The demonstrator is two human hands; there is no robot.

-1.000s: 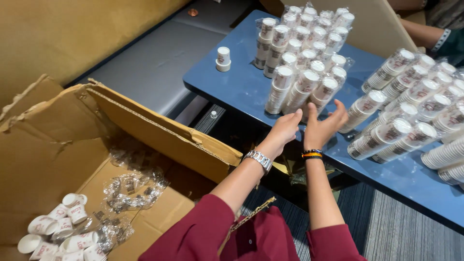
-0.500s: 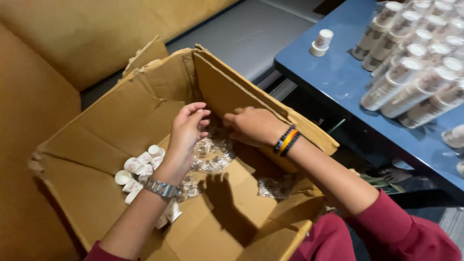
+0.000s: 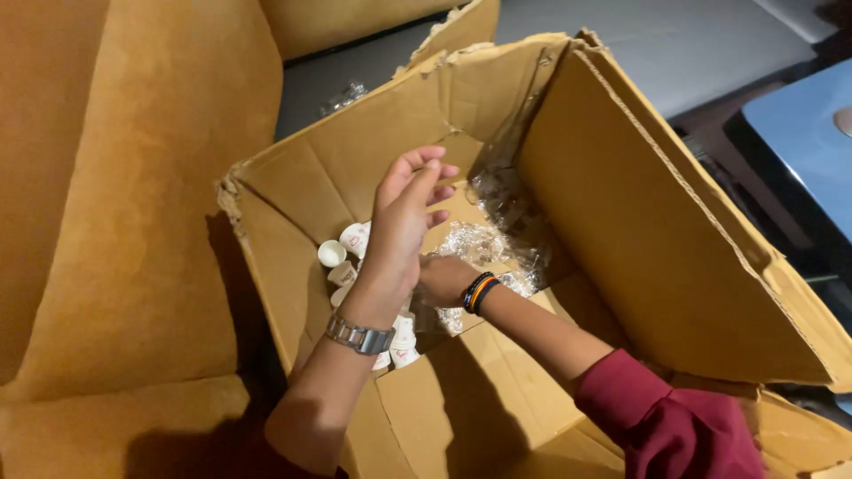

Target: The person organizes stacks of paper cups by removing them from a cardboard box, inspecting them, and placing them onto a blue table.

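So the small white paper cups (image 3: 348, 257) sit loose in a pile at the bottom of the open cardboard box (image 3: 621, 231), with crumpled clear plastic wrap (image 3: 484, 244) just beside them. Half a second ago both hands were up near the wrap; now the right hand (image 3: 439, 279) has dropped lower, right next to the cups, though its fingers are hidden behind the other wrist, so can't tell if they're closed. The left hand (image 3: 404, 222) hovers above with fingers (image 3: 424, 164) loosely spread, holding nothing. The view has swung off the blue bench (image 3: 799, 142), leaving only its corner showing.
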